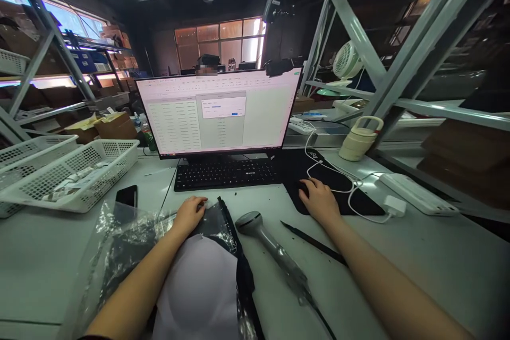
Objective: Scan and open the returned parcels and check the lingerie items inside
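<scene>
My right hand point(319, 199) lies over a dark computer mouse point(304, 188), which is mostly hidden under the fingers, on a black mouse pad point(360, 203). My left hand point(190, 216) rests with loosely bent fingers on clear plastic bags point(131, 234) with something dark in them. Nothing shows in its grasp. Below it is a smooth, rounded pale lavender thing point(201, 287) with a black edge. Between my arms lies a grey handheld barcode scanner point(274, 252) with its cable, beside a slim black pointed tool point(313, 241). The monitor point(171, 122) shows a dialog box over a table.
A black keyboard point(223, 174) stands before the monitor. At left are white perforated baskets point(115, 162) and a phone point(126, 196). On the right are a white cable with a charger point(395, 205), a white power strip point(418, 194), a cream cup point(358, 141) and metal rack posts point(358, 37).
</scene>
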`<state>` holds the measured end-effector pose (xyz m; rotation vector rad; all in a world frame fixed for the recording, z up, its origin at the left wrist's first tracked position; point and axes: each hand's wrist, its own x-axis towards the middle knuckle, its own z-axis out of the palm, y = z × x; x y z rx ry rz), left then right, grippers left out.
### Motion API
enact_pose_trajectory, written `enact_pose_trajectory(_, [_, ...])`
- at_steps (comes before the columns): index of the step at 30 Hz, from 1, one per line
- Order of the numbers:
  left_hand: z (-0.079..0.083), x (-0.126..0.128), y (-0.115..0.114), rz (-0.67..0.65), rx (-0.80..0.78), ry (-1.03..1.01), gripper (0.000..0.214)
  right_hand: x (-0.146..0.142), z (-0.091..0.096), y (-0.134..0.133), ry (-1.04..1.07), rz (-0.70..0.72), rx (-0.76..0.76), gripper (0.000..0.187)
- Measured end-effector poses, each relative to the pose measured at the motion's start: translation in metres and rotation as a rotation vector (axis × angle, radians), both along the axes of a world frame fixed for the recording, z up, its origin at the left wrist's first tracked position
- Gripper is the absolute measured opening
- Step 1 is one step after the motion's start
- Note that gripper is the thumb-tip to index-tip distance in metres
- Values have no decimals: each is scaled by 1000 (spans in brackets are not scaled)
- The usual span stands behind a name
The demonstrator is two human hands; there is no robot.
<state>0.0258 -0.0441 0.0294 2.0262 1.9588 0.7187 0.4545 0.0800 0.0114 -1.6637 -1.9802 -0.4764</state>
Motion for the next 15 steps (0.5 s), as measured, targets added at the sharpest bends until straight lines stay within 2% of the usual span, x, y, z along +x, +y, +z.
enact_pose_trajectory(5, [24, -8, 23, -71, -115, 156, 10, -4, 2, -5, 29, -46, -29, 47])
enact_pose_trajectory(8, [31, -15, 32, -24, -35, 207, 11, -4, 5, -3, 70, -46, 55, 53])
enact_pose_trajectory(12, [27, -24, 34, 192, 154, 240, 31, -17, 27, 5, 44, 98, 108, 52])
enact_pose_trajectory(15, [19, -32, 39, 303, 233, 239, 41, -51, 52, 11, -19, 302, 112, 50])
